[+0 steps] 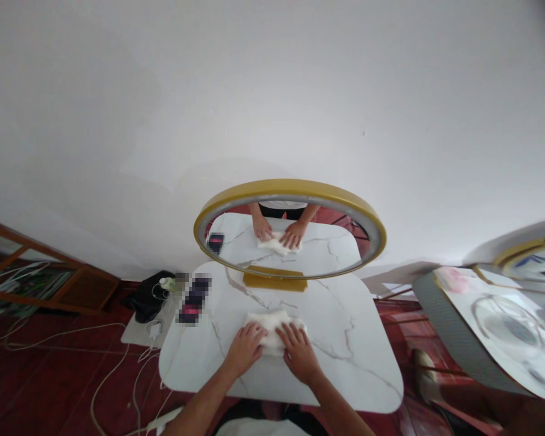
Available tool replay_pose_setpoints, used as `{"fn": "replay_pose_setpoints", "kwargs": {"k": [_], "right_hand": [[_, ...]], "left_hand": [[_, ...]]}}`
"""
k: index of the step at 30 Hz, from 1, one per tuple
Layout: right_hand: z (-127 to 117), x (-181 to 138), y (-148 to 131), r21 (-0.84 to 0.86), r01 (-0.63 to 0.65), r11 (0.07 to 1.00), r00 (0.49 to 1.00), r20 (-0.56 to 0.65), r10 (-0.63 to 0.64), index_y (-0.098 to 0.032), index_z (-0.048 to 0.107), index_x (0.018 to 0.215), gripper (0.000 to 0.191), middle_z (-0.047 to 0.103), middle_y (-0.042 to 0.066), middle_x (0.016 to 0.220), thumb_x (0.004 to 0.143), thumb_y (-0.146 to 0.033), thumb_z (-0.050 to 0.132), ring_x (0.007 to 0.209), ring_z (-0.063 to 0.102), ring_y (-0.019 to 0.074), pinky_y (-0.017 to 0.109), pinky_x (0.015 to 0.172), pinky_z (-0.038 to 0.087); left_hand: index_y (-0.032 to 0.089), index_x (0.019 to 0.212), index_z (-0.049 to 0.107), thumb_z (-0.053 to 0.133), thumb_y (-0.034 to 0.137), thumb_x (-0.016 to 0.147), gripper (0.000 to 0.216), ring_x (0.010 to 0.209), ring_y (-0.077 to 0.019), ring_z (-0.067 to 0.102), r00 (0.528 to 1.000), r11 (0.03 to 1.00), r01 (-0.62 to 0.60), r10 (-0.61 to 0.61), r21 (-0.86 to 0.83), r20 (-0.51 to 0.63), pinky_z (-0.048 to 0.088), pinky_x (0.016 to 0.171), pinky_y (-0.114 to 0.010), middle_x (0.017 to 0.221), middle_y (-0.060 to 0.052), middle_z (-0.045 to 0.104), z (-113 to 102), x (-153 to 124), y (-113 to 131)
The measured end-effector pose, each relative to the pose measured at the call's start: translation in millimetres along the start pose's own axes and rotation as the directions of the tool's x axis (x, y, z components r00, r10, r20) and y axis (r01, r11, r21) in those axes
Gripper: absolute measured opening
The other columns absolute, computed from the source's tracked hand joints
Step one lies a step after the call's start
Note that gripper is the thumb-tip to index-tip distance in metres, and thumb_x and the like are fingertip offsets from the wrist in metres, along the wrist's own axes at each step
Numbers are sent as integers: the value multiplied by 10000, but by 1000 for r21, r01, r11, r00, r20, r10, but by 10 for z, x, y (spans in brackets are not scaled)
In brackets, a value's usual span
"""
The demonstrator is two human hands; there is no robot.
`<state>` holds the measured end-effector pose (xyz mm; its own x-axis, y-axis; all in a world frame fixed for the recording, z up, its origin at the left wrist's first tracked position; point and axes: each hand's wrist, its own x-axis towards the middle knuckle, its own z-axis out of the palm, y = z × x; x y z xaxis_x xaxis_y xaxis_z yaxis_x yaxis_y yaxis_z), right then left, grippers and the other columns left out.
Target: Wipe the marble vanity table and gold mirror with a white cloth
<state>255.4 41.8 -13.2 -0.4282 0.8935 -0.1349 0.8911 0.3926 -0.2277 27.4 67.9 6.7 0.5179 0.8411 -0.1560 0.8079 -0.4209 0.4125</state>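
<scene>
A folded white cloth (275,344) lies on the white marble-patterned table (367,375), close to the front edge. My left hand (247,346) rests palm down on the cloth's left side, fingers lying over it. On the right side my right hand (298,352) lies flat, its fingers spread across the cloth. Neither hand is wrapped round it, and the fingers partly cover it. Behind the cloth stands an oval-looking mirror (290,209) with a gold frame on a gold base (275,280). Both hands and the cloth are reflected in it.
A pixelated dark item (195,300) lies at the table's left edge. White cables and a black bag (149,297) are beyond it. A wooden cabinet (45,272) stands far left. At right is a second table (463,333) with another mirror (536,260); a person's foot (424,365) shows below.
</scene>
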Motion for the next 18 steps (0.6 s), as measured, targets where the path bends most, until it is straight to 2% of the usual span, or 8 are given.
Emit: {"fn": "replay_pose_setpoints", "kwargs": {"k": [4,8,10,13,18], "right_hand": [[-177,458,33,26,-128,991,991,37,127,-346,216,1414,727,235,-62,1479,743,-128,394,1342,216,225,441,1080,170],[-227,611,43,42,-156,987,987,40,155,-332,240,1410,704,255,-56,1473,747,-152,394,1331,234,219,440,1074,185],[-212,536,16,45,-161,986,986,45,159,-331,254,1405,709,272,-53,1467,735,-146,391,1325,246,215,439,1066,203],[-131,251,-47,62,-145,988,988,58,141,-348,263,1399,707,292,-51,1458,733,-152,393,1317,262,218,441,1057,221],[122,-424,-110,187,-26,982,993,114,4,-392,172,1413,683,232,-55,1481,792,-245,415,1320,246,265,489,1061,188]], "left_hand": [[292,1188,474,464,133,802,417,1197,-207,369,989,996,73,-67,46,-129,305,998,-372,1254,-20,462,-197,351,-45],[263,1146,495,459,108,766,412,1175,-206,380,977,991,136,-130,21,-170,308,992,-365,1215,-32,467,-269,468,32],[254,1116,503,456,108,748,398,1152,-210,388,968,985,172,-170,-6,-186,312,980,-369,1178,-38,473,-233,411,104],[247,1063,516,471,124,719,368,1134,-227,381,967,981,193,-196,-39,-165,301,975,-383,1146,-48,473,-127,199,212],[257,1016,508,537,202,690,332,1118,-243,365,994,987,109,-110,-116,-1,281,975,-386,1136,-43,463,38,-328,317]]}}
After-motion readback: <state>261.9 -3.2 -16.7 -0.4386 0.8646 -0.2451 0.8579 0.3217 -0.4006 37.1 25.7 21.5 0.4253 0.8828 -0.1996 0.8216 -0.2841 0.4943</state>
